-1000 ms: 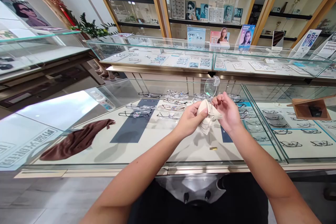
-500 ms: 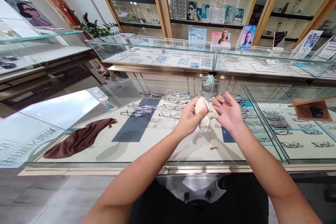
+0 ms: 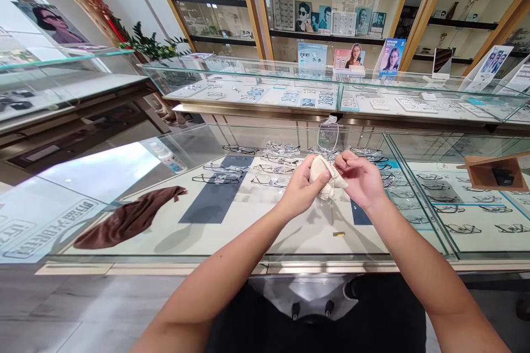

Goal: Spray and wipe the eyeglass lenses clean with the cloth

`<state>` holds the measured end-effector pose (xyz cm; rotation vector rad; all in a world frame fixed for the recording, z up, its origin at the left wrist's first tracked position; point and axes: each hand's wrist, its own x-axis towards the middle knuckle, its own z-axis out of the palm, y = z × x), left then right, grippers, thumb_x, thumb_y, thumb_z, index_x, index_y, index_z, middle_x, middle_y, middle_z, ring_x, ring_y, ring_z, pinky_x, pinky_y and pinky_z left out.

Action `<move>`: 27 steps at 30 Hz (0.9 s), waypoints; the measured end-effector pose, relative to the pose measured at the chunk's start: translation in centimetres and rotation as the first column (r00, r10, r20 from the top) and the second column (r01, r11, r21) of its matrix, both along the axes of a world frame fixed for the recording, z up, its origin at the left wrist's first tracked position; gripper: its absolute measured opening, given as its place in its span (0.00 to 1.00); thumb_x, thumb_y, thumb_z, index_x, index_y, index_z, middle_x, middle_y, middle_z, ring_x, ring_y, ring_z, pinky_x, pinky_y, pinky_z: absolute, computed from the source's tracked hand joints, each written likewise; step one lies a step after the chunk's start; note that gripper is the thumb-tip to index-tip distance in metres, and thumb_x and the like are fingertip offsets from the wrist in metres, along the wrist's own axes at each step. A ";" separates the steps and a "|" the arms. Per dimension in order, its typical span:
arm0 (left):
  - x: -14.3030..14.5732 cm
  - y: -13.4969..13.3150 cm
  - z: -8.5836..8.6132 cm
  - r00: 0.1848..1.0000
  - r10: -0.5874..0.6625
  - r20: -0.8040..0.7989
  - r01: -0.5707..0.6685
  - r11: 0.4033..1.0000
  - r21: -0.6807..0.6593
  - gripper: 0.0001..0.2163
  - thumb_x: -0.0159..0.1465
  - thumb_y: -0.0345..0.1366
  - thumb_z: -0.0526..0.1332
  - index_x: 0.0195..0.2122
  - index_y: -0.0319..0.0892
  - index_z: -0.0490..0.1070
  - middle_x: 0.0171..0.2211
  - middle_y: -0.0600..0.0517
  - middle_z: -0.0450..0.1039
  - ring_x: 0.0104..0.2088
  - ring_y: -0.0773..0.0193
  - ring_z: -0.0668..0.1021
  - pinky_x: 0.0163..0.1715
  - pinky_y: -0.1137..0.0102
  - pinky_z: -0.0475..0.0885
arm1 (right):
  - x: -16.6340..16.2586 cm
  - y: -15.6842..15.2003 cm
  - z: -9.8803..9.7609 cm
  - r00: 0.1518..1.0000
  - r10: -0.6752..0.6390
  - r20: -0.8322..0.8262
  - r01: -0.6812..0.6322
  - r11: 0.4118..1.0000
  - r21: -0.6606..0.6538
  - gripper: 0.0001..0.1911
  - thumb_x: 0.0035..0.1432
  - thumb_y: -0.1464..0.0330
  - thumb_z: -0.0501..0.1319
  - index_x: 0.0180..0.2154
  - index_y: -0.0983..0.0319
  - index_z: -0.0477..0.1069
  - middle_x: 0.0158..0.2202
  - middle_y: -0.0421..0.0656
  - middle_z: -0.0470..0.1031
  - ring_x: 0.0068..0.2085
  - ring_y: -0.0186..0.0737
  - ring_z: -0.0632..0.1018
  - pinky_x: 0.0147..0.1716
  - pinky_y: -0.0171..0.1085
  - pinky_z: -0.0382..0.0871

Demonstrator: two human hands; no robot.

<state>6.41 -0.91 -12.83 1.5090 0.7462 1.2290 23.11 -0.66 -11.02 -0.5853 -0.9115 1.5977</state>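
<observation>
Head view.

Left hand (image 3: 301, 188): one, bare, above the glass counter; fingers closed and thumb pressed down, gripping a folded cream-coloured fabric cloth (image 3: 322, 172).

Right hand (image 3: 366, 181): one, bare, just beside the cloth's right edge; fingers curled inward, partly closed. Whether the fingertips pinch a corner of the cloth or merely touch it cannot be told.

Spectacle lens (image 3: 328, 135): clear, rounded, in a thin rim; standing upright directly above the cloth and between the hands. What joins it below is hidden by cloth and fingers.

Glass-topped display counter (image 3: 265, 242): pale interior, beneath both hands; contains rows of thin-framed spectacles (image 3: 216, 178) and a dark blue rectangular panel (image 3: 205, 207).

Dark brown soft cloth (image 3: 130, 218): one, crumpled, elongated, at the counter's left, well apart from the hands.

Small gold-coloured strip (image 3: 338, 234): one, nearer the wearer than the cream cloth; whether on or under the glass cannot be told.

Brown wooden box (image 3: 476, 174): one, open-sided, at far right, with a small black object (image 3: 504, 177) inside.

Background: a long glass showcase (image 3: 248, 102) of further spectacles, bearing upright printed cards (image 3: 390, 56); wood-framed shelving (image 3: 331, 36) behind; a leafy green plant (image 3: 149, 44) at left.
</observation>
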 end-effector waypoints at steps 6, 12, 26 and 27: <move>0.3 0.2 -0.2 1.000 0.026 0.007 -0.026 0.998 0.060 0.19 0.64 0.52 0.68 0.40 0.43 0.67 0.32 0.55 0.68 0.32 0.67 0.70 0.33 0.72 0.68 | -0.9 -0.6 -1.2 0.890 -0.193 0.414 0.107 0.969 0.224 0.23 0.47 0.55 0.75 0.43 0.55 0.76 0.45 0.41 0.77 0.46 0.43 0.75 0.45 0.40 0.70; 0.3 0.2 -1.1 0.999 -0.036 -0.006 0.036 0.999 0.013 0.14 0.69 0.49 0.63 0.46 0.43 0.70 0.35 0.54 0.69 0.31 0.67 0.69 0.33 0.71 0.68 | -1.6 -1.0 -1.5 0.778 -0.349 0.522 0.211 0.928 0.306 0.22 0.52 0.50 0.73 0.40 0.57 0.77 0.42 0.42 0.80 0.45 0.44 0.78 0.49 0.43 0.70; 0.7 1.1 -1.5 0.984 -0.064 0.164 0.063 0.998 0.012 0.22 0.55 0.49 0.77 0.41 0.41 0.74 0.35 0.51 0.76 0.35 0.66 0.75 0.37 0.71 0.70 | -1.9 -0.9 -1.5 0.840 -0.399 0.367 0.362 0.917 0.168 0.22 0.43 0.50 0.78 0.27 0.59 0.77 0.29 0.37 0.73 0.33 0.36 0.71 0.36 0.36 0.67; 0.7 1.2 -1.6 0.984 -0.050 0.172 0.052 0.999 -0.004 0.23 0.54 0.49 0.78 0.40 0.41 0.73 0.35 0.52 0.76 0.34 0.66 0.76 0.37 0.71 0.70 | -1.9 -1.0 -1.5 0.844 -0.391 0.367 0.362 0.920 0.149 0.24 0.42 0.49 0.78 0.27 0.59 0.76 0.27 0.36 0.72 0.31 0.35 0.70 0.33 0.36 0.66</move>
